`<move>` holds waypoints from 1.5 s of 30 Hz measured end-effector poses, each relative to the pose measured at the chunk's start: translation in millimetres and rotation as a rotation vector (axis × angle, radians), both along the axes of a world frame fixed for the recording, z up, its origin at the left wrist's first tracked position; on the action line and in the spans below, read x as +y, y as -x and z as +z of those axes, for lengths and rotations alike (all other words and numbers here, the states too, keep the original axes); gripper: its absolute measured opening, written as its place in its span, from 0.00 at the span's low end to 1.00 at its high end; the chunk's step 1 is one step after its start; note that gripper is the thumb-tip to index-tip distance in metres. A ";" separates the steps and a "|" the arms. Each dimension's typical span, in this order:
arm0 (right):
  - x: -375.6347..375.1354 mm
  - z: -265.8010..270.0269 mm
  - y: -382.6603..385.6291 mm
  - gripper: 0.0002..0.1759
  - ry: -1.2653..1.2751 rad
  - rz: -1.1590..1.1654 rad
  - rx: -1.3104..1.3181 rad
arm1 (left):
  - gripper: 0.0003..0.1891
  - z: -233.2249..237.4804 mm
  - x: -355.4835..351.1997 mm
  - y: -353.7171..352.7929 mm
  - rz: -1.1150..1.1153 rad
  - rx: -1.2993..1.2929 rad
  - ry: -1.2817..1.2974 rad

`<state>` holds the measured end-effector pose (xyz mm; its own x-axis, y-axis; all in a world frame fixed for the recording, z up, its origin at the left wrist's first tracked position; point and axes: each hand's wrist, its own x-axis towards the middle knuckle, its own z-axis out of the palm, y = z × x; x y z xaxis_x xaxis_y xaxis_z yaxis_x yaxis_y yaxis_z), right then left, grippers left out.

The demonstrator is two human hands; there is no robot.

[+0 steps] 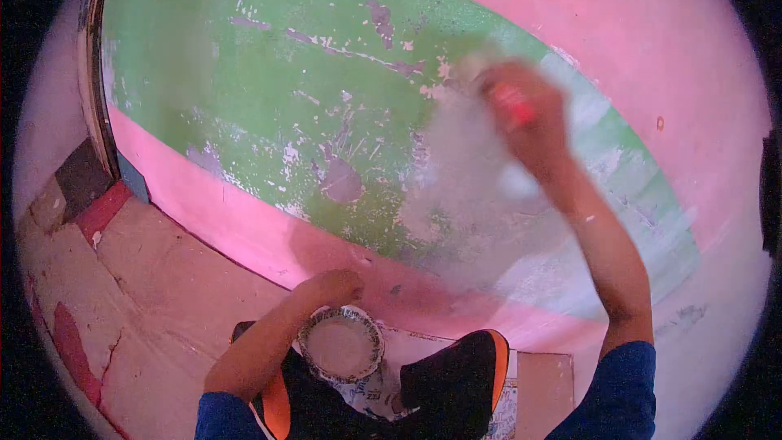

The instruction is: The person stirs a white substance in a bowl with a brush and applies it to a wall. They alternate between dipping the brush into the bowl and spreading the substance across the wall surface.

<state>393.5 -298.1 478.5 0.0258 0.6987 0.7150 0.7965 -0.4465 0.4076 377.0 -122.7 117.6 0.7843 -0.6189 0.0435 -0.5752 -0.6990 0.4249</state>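
My right hand (529, 118) is raised against the wall (269, 90), blurred by motion, closed around a tool with a red-orange handle (513, 106); the working end of the tool is smeared and I cannot tell its shape. A pale grey-white filler patch (472, 204) spreads on the wall below that hand. My left hand (330, 287) is low, at the far rim of a round pan (340, 346) filled with pale paste, gripping it from behind.
The wall has a green band with peeling paint between pink bands. A pink concrete floor (163, 293) with cracks lies at the left. My knees in black and orange clothing (456, 383) are under the pan. A dark door frame (94, 73) stands at far left.
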 end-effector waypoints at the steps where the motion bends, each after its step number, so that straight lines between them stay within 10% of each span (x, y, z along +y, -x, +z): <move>1: 6.9 21.1 18.5 0.05 -0.098 0.015 -0.147 | 0.07 6.0 1.7 2.4 0.000 0.041 -0.008; 4: -5.2 -5.1 2.2 0.04 -0.069 -0.337 -0.253 | 0.10 4.5 6.5 2.7 0.005 0.018 0.028; 9: -8.6 -194.3 -2.2 0.05 0.593 -0.162 -0.154 | 0.11 -8.8 9.3 -9.5 0.047 -0.068 -0.033; 11: -27.9 -195.0 -10.0 0.03 0.538 -0.102 0.666 | 0.12 4.4 10.4 -0.2 0.111 0.016 -0.140; 14: -41.3 -91.3 -20.2 0.07 -0.001 -0.066 0.976 | 0.12 -1.1 15.2 7.8 0.110 0.072 -0.083; 19: -44.1 59.2 13.9 0.01 -0.499 0.027 -0.129 | 0.12 2.4 19.0 7.5 -0.026 0.035 -0.152; 23: -12.0 -45.3 -40.7 0.02 -0.124 -0.109 -0.296 | 0.11 -7.1 14.9 -0.2 0.126 0.021 -0.082; 27: 14.1 -223.7 6.9 0.09 0.478 -0.134 0.355 | 0.10 -12.1 42.9 -15.6 0.227 -0.137 -0.117; 30: -15.1 -262.5 24.0 0.11 0.087 -0.265 1.172 | 0.09 17.7 47.3 4.8 0.421 -0.118 -0.099; 40: -80.9 -349.2 40.2 0.11 -1.050 -0.222 1.923 | 0.09 -11.3 42.6 6.1 0.092 0.043 -0.192; 45: -74.3 -378.0 58.3 0.15 -1.004 -0.275 1.939 | 0.11 -0.3 47.9 -0.2 0.167 0.060 -0.119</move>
<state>335.2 -372.4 100.4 0.9543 0.0755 -0.2890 -0.2830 -0.0813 -0.9557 377.2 -74.8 117.3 0.8755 -0.4779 -0.0720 -0.4230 -0.8297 0.3643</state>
